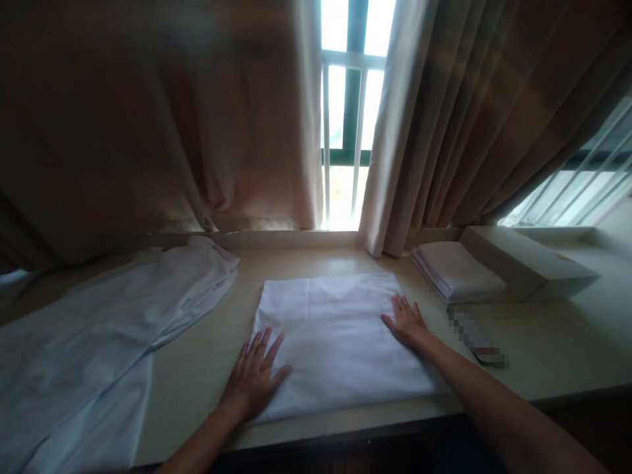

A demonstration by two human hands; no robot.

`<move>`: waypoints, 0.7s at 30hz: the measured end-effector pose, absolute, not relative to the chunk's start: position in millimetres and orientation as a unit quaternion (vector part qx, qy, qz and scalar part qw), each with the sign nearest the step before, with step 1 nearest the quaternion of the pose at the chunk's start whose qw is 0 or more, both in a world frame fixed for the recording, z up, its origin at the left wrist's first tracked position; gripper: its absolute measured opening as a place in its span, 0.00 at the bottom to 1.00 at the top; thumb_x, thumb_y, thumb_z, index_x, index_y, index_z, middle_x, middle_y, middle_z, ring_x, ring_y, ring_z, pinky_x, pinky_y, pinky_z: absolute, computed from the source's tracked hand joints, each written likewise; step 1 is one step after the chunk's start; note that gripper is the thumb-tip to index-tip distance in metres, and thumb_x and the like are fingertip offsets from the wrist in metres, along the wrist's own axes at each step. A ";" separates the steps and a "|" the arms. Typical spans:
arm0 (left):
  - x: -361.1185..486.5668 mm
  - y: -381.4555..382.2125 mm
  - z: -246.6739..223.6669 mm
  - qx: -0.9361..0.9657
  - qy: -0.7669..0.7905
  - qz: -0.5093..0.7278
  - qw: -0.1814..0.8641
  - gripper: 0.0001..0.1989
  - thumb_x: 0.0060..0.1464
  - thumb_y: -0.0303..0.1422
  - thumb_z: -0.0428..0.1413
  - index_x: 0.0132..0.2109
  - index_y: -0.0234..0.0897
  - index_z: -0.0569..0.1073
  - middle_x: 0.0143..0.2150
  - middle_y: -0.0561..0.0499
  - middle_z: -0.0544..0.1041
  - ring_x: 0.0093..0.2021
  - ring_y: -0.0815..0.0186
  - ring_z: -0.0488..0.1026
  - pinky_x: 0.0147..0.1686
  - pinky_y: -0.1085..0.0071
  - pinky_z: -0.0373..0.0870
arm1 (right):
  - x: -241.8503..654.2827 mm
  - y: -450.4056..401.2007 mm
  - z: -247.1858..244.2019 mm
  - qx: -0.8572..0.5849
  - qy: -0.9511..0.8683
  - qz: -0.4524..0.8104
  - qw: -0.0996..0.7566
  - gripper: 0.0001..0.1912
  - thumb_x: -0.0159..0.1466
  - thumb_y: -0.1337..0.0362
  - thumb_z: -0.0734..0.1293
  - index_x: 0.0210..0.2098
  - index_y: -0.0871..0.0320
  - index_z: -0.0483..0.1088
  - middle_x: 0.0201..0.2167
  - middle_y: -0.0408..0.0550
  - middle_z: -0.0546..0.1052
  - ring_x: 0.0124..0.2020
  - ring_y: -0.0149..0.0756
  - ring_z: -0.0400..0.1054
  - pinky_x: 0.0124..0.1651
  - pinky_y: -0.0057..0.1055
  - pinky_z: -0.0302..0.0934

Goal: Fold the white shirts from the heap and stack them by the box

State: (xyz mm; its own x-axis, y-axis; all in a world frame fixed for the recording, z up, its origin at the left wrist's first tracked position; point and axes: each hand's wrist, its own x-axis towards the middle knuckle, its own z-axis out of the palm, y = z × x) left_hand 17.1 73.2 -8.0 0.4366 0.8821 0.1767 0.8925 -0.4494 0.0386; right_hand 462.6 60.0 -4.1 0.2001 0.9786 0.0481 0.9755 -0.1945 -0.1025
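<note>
A white cloth (336,342), folded into a broad flat rectangle, lies on the pale table (192,382) in front of me. My left hand (257,372) rests on its left edge, fingers spread and thumb apart. Over at the right edge, my right hand (405,321) lies flat on the fabric with its fingers stretched out. Neither hand grips anything. Faint creases run across the cloth, and its layers are hard to tell apart.
A heap of loose white fabric (108,316) covers the table's left side. Back right are a small folded white cloth (459,270) and a pale box (533,260). A blurred-out flat object (476,337) lies nearer. Curtains (444,118) hang along the window (345,112).
</note>
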 end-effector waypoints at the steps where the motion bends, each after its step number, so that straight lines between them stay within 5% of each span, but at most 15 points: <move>1: 17.5 73.0 -8.2 -0.847 -0.522 -0.093 0.031 0.35 0.57 0.55 0.44 0.68 0.48 0.54 0.71 0.50 0.48 0.70 0.54 0.41 0.66 0.51 0.41 | 455.1 63.9 0.1 -0.766 -0.640 0.002 0.059 0.40 0.67 0.43 0.49 0.68 0.65 0.45 0.70 0.56 0.42 0.70 0.44 0.29 0.67 0.48 0.21; 7: 14.7 72.3 -9.1 -0.854 -0.501 -0.135 0.041 0.35 0.56 0.53 0.48 0.67 0.49 0.54 0.70 0.47 0.50 0.69 0.51 0.46 0.65 0.49 0.46 | 332.8 97.9 27.7 -0.606 -0.789 0.044 0.090 0.33 0.68 0.46 0.49 0.66 0.58 0.52 0.68 0.53 0.52 0.69 0.43 0.37 0.67 0.49 0.27; 13: 16.2 68.9 -3.4 -0.852 -0.501 -0.146 0.047 0.37 0.57 0.51 0.48 0.69 0.43 0.50 0.70 0.44 0.50 0.69 0.51 0.46 0.64 0.50 0.48 | 186.5 142.3 37.8 -0.467 -0.871 0.079 0.131 0.21 0.69 0.62 0.54 0.59 0.58 0.61 0.64 0.52 0.60 0.68 0.43 0.43 0.67 0.51 0.33; 17: 17.7 66.5 2.2 -0.852 -0.497 -0.158 0.040 0.38 0.57 0.49 0.49 0.69 0.41 0.48 0.70 0.44 0.50 0.69 0.52 0.46 0.64 0.51 0.48 | 146.0 167.6 37.1 -0.444 -0.882 0.113 0.113 0.18 0.68 0.59 0.57 0.55 0.57 0.65 0.59 0.54 0.66 0.64 0.44 0.51 0.65 0.52 0.40; 21: 16.6 66.3 1.6 -0.853 -0.493 -0.166 0.038 0.39 0.56 0.49 0.51 0.69 0.41 0.49 0.70 0.44 0.50 0.69 0.51 0.44 0.64 0.49 0.47 | 141.0 175.2 31.4 -0.443 -0.879 0.117 0.132 0.22 0.70 0.56 0.52 0.60 0.56 0.59 0.61 0.52 0.63 0.64 0.41 0.50 0.65 0.52 0.39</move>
